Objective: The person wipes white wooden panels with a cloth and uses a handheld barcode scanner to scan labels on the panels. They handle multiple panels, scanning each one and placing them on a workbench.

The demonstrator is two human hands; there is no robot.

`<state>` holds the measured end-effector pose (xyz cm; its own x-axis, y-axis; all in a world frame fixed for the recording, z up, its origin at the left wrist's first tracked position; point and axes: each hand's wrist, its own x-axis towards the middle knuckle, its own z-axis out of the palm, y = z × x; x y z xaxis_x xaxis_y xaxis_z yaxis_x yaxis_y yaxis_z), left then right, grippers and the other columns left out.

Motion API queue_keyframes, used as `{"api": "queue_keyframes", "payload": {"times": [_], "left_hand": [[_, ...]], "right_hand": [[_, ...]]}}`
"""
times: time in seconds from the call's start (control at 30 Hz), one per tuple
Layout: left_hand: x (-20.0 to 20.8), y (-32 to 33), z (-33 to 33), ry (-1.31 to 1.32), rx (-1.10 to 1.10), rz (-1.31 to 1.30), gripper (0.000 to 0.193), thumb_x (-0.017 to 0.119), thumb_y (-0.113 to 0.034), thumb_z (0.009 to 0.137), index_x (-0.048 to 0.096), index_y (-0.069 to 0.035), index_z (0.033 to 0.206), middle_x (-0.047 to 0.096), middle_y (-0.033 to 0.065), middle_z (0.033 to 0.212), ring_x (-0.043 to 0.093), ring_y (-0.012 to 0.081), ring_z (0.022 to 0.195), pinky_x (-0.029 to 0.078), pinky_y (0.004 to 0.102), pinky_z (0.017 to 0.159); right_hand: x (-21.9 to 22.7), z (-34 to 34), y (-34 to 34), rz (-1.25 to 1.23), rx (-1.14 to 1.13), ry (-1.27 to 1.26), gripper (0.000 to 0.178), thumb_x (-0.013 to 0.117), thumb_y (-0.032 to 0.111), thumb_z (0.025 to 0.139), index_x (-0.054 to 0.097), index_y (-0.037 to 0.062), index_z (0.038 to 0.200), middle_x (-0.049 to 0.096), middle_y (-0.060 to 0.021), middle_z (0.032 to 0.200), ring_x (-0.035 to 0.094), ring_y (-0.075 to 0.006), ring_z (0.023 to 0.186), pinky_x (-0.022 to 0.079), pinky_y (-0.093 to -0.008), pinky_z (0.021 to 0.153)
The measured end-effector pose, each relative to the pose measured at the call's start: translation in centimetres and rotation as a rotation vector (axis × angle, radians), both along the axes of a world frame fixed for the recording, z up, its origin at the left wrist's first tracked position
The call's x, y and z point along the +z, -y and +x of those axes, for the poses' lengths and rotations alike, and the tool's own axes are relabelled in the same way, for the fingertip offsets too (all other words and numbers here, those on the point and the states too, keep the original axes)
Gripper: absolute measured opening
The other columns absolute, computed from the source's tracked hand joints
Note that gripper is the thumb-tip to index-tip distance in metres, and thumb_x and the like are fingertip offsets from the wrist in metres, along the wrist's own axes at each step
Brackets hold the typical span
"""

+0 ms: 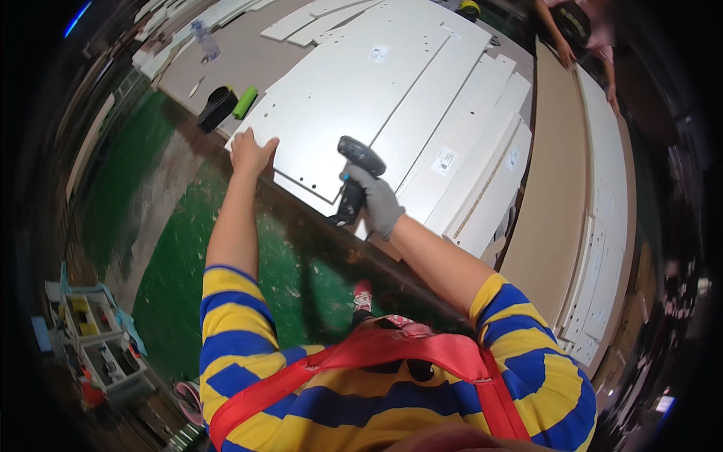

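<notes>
My left hand (pixel 252 154) grips the near left corner of a large white panel (pixel 324 113) with small drilled holes along its edges, thumb and fingers set apart. The parts of those fingers past the edge are hidden. In a grey glove, my right hand (pixel 380 205) is closed round the handle of a black cordless drill (pixel 361 156). The drill is held over the panel's near right corner; whether its tip touches anything cannot be seen. Beyond my left hand lie a bright green cylinder (pixel 245 102) and a black object (pixel 218 108) like a pouch or holder.
Narrower white boards (pixel 459 128) lie to the right on the same table. Further right, another person (pixel 584 34) touches a long stack of brown and white boards (pixel 553 188). A clear bottle (pixel 205 41) stands far left. A grey organizer bin (pixel 105 343) sits by the green floor (pixel 203 264).
</notes>
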<state>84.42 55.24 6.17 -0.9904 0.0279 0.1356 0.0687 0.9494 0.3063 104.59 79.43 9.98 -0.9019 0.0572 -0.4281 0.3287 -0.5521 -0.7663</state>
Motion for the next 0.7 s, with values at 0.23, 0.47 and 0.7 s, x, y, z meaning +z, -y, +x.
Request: {"api": "queue_keyframes", "payload": {"times": [0.23,0.47,0.7], "left_hand": [[2.7,4.2,7.4,0.127,0.037,-0.043,0.072,0.071,-0.054,0.077,0.059,0.003,0.119,0.060,0.0238,0.119,0.056,0.0409,0.113,0.044,0.0498,0.098],[-1.9,11.0,10.1,0.778,0.212,0.807,0.075,0.052,-0.059,0.094,0.061,0.010,0.122,0.068,0.0222,0.114,0.063,0.0300,0.107,0.048,0.0376,0.094],[1.7,5.5,20.0,0.618,-0.268,0.827,0.049,0.055,-0.037,0.101,0.062,0.009,0.118,0.068,0.0121,0.112,0.061,0.0167,0.101,0.048,0.0311,0.088]], "right_hand": [[2.5,5.5,2.8,-0.041,0.081,0.123,0.040,0.070,0.037,0.085,0.070,0.0001,0.101,0.061,-0.0036,0.074,0.058,-0.0151,0.061,0.048,-0.0287,0.058],[-0.7,15.1,3.5,0.114,0.341,0.217,0.054,0.065,0.050,0.085,0.071,0.0002,0.104,0.068,-0.0090,0.085,0.061,-0.0161,0.070,0.048,-0.0297,0.068],[3.8,18.4,-0.5,-0.020,-0.059,0.225,0.044,0.067,0.044,0.085,0.067,0.0031,0.101,0.059,-0.0031,0.079,0.058,-0.0132,0.068,0.047,-0.0270,0.062]]}}
